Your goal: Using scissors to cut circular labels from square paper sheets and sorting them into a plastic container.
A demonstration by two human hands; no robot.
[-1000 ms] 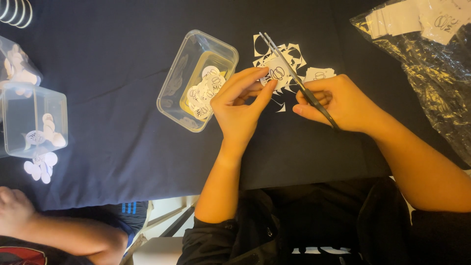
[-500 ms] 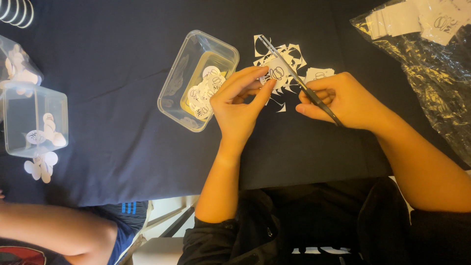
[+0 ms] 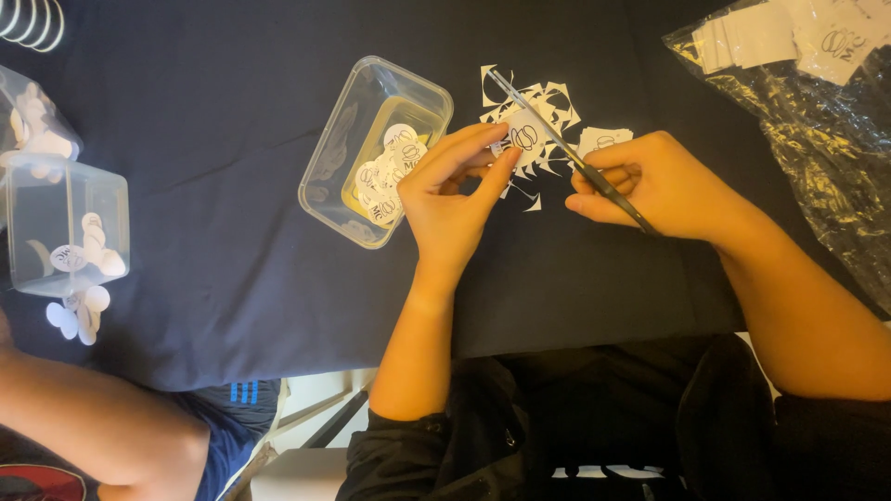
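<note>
Matt dark cloth [image 3: 213,167] is seen under a clear glossy plastic tub [image 3: 371,153], matt white paper scraps [image 3: 548,102], shiny metal scissors [image 3: 566,153] and a crinkled glossy bag [image 3: 817,121].

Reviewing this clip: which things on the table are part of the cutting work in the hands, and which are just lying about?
In use:
- scissors in right hand
- paper piece held by left hand
- offcuts
- clear tub of cut-out rounds

Lying about:
- plastic bag of uncut slips
- second tub at the left, loose rounds beside it
- white coil
</note>
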